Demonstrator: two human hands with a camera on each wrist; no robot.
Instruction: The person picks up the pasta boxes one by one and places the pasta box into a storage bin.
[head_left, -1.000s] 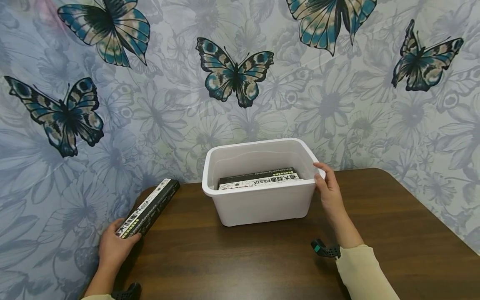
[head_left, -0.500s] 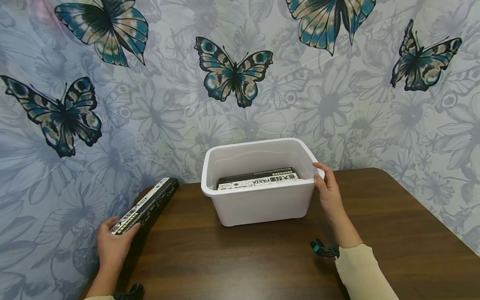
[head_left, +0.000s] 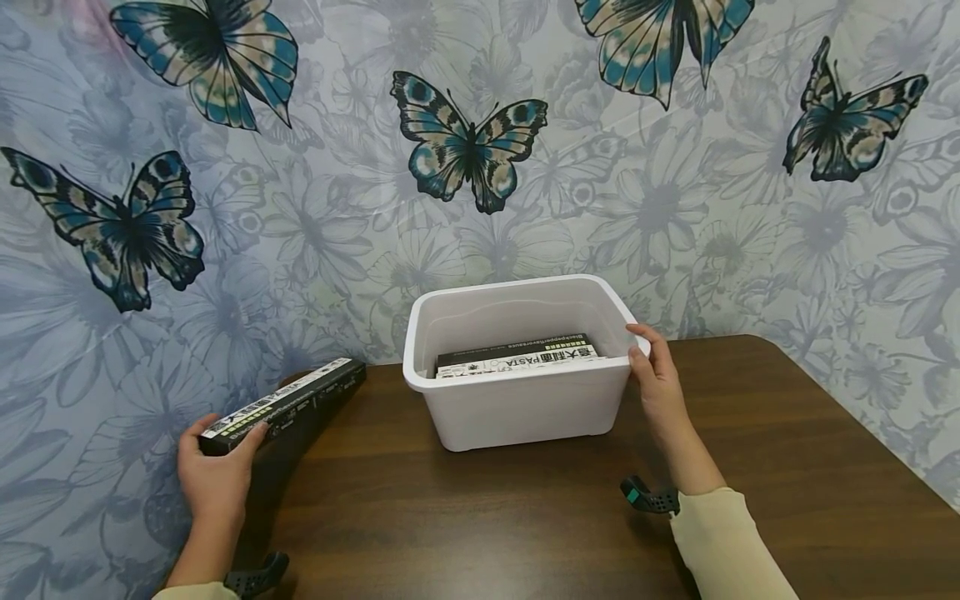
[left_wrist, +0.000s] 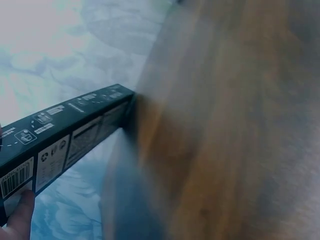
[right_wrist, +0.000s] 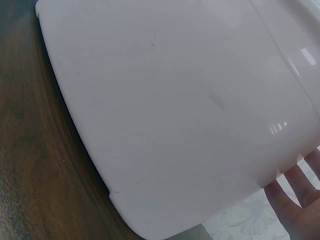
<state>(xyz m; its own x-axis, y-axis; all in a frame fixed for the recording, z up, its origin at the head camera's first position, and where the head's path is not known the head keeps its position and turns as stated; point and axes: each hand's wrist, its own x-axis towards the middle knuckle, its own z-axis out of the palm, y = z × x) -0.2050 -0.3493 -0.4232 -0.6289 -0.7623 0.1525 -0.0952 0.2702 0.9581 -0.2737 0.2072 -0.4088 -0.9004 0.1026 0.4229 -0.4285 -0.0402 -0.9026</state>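
Note:
At the left side of the table, my left hand (head_left: 213,483) grips the near end of a long black-and-white pasta box (head_left: 288,404). Its far end points toward the wall and to the right. The left wrist view shows the dark underside of this pasta box (left_wrist: 75,125), with a barcode and a fingertip on it. My right hand (head_left: 663,396) holds the right rim of a white plastic bin (head_left: 525,412). Inside the bin lies another pasta box (head_left: 517,357), its lower part hidden by the front wall. Bin wall fills most of the right wrist view, fingers at its lower right.
The brown wooden table (head_left: 465,517) ends at a wall covering (head_left: 322,208) printed with butterflies and flowers. A black band (head_left: 648,497) is on the right wrist, another (head_left: 258,575) on the left.
My left hand has drawn slightly left and away from me, and the near end of the pasta box has swung left with it. The right hand and bin stay in place.

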